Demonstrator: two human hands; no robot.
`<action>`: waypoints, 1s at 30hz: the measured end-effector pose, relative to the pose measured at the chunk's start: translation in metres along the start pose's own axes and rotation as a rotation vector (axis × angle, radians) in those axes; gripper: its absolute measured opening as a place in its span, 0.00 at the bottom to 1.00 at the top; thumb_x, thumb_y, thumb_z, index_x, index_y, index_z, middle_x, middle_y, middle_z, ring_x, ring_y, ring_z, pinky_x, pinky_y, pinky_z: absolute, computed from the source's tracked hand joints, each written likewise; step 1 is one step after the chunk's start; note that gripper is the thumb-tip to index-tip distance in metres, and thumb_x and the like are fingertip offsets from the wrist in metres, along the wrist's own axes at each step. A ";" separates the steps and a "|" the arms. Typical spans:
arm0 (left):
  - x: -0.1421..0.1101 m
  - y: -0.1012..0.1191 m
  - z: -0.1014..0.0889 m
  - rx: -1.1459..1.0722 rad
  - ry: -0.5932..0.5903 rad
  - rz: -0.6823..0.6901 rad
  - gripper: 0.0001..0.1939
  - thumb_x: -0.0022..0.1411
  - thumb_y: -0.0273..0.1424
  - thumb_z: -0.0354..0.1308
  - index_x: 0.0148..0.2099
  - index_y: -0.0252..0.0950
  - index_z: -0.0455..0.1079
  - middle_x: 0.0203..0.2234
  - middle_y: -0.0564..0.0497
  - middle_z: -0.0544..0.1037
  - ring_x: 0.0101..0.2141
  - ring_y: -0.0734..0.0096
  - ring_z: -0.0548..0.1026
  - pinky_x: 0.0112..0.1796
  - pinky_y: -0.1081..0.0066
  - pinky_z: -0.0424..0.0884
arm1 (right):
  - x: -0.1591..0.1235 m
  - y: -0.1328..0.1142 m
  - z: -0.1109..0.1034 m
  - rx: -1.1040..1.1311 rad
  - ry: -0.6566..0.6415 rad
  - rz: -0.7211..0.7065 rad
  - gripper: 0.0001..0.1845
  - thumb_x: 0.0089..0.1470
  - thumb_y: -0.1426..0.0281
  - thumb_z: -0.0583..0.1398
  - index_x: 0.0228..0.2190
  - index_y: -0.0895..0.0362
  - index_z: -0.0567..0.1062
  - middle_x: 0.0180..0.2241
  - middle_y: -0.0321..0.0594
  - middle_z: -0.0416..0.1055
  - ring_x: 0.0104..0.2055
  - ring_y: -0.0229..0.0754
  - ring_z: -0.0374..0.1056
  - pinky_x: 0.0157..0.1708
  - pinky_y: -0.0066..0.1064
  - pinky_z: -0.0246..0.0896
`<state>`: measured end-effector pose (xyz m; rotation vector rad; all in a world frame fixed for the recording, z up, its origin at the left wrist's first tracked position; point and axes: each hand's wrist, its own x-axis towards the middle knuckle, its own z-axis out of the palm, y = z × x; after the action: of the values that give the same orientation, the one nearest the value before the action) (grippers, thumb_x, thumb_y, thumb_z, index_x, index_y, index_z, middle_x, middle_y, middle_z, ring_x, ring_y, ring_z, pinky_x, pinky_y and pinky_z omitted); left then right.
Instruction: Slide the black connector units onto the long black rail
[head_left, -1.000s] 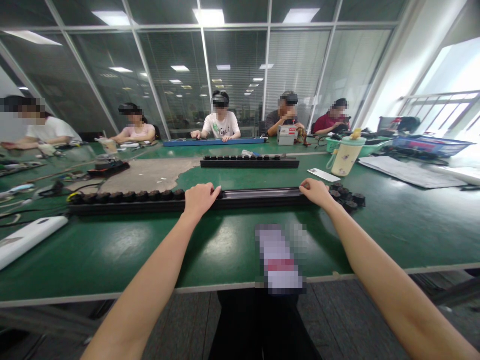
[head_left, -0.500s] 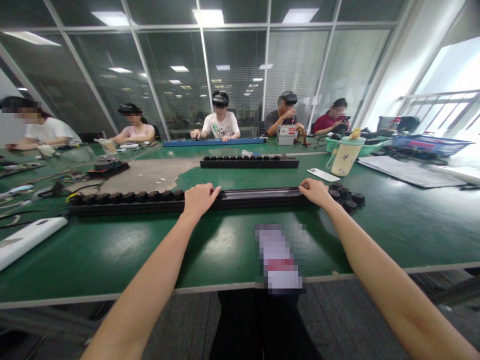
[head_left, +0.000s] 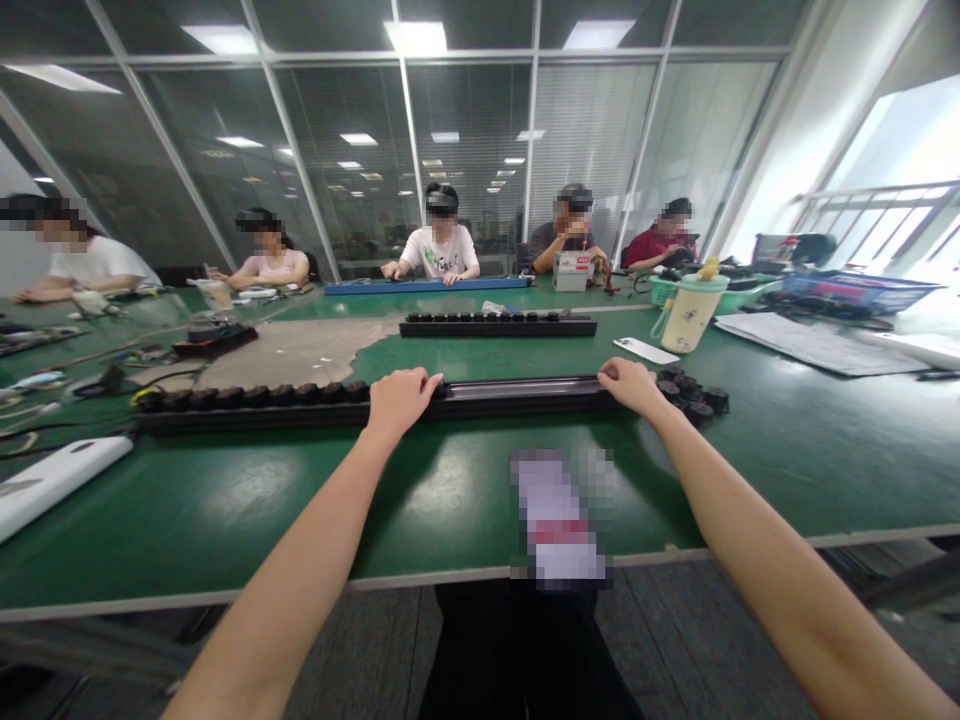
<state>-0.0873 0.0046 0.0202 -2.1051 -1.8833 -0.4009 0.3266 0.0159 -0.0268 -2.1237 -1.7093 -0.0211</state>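
Observation:
A long black rail lies across the green table in front of me, level and parallel to the near edge. Several round black knob-like pieces line its left part, and between my hands its silvery channel is bare. My left hand is closed over the rail around its middle, thumb beside the last black piece of the row; its other fingers are hidden behind. Toward the right end, my right hand pinches the rail with bent fingers. Loose black knob-like pieces sit in a cluster just right of that hand.
A phone, blurred out, lies at the table's near edge. Beyond the rail are a second black rail, a white phone and a cream tumbler. A white object lies left. Several people sit across the table.

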 end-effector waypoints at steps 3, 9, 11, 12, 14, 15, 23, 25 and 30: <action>0.000 0.000 0.000 -0.012 -0.003 -0.003 0.28 0.78 0.50 0.44 0.46 0.39 0.80 0.42 0.41 0.85 0.46 0.45 0.84 0.43 0.58 0.76 | 0.000 -0.001 -0.001 -0.001 -0.005 -0.001 0.18 0.65 0.65 0.55 0.49 0.56 0.80 0.48 0.48 0.81 0.57 0.59 0.72 0.58 0.53 0.61; 0.000 0.001 -0.002 -0.015 -0.017 -0.007 0.27 0.78 0.50 0.45 0.46 0.39 0.80 0.43 0.41 0.85 0.46 0.46 0.84 0.44 0.59 0.76 | 0.000 -0.001 -0.001 -0.006 -0.007 0.002 0.18 0.66 0.65 0.55 0.49 0.56 0.80 0.47 0.48 0.81 0.56 0.58 0.72 0.58 0.53 0.61; 0.000 0.001 -0.002 -0.010 -0.012 -0.006 0.27 0.78 0.50 0.45 0.46 0.39 0.80 0.43 0.41 0.85 0.46 0.45 0.84 0.44 0.59 0.76 | 0.000 0.000 0.000 -0.007 -0.007 0.000 0.18 0.66 0.65 0.55 0.49 0.56 0.80 0.48 0.48 0.81 0.56 0.58 0.73 0.58 0.53 0.61; 0.000 0.001 -0.002 -0.009 -0.007 -0.005 0.27 0.78 0.50 0.45 0.46 0.39 0.80 0.42 0.41 0.85 0.46 0.45 0.84 0.43 0.59 0.76 | 0.000 0.000 0.000 -0.008 -0.006 -0.002 0.18 0.66 0.65 0.55 0.49 0.56 0.80 0.48 0.48 0.81 0.57 0.59 0.73 0.58 0.53 0.61; 0.000 0.000 -0.001 -0.009 0.003 0.000 0.27 0.78 0.50 0.46 0.46 0.39 0.80 0.42 0.41 0.85 0.46 0.44 0.84 0.43 0.59 0.76 | 0.001 0.000 0.001 -0.010 -0.003 -0.005 0.18 0.66 0.64 0.55 0.49 0.56 0.81 0.49 0.49 0.81 0.57 0.59 0.72 0.58 0.53 0.62; 0.000 0.000 -0.001 -0.009 0.005 0.003 0.27 0.78 0.50 0.45 0.46 0.39 0.80 0.42 0.41 0.85 0.45 0.44 0.84 0.43 0.58 0.76 | 0.001 0.000 0.001 -0.012 -0.002 -0.005 0.19 0.66 0.64 0.55 0.49 0.56 0.81 0.49 0.49 0.81 0.57 0.59 0.73 0.58 0.53 0.62; 0.000 0.003 0.001 -0.007 -0.003 0.009 0.27 0.78 0.50 0.45 0.47 0.39 0.80 0.43 0.41 0.85 0.46 0.44 0.84 0.44 0.57 0.76 | 0.002 -0.001 0.001 -0.034 -0.001 -0.008 0.19 0.67 0.64 0.55 0.49 0.57 0.82 0.49 0.50 0.82 0.55 0.56 0.75 0.57 0.45 0.64; -0.001 0.004 0.000 -0.009 -0.004 0.007 0.27 0.78 0.49 0.45 0.47 0.39 0.80 0.43 0.41 0.85 0.46 0.44 0.84 0.44 0.57 0.77 | 0.002 -0.001 0.001 -0.036 -0.002 -0.011 0.19 0.67 0.64 0.55 0.49 0.57 0.82 0.49 0.50 0.82 0.55 0.56 0.75 0.57 0.45 0.64; -0.002 0.005 -0.002 -0.006 -0.008 0.012 0.26 0.78 0.49 0.45 0.47 0.39 0.80 0.43 0.41 0.86 0.46 0.44 0.84 0.44 0.57 0.77 | 0.000 -0.002 0.000 -0.038 -0.006 -0.015 0.19 0.67 0.65 0.55 0.50 0.58 0.81 0.50 0.50 0.81 0.55 0.56 0.75 0.57 0.45 0.64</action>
<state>-0.0824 0.0012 0.0215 -2.1243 -1.8749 -0.3962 0.3247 0.0168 -0.0261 -2.1405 -1.7411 -0.0526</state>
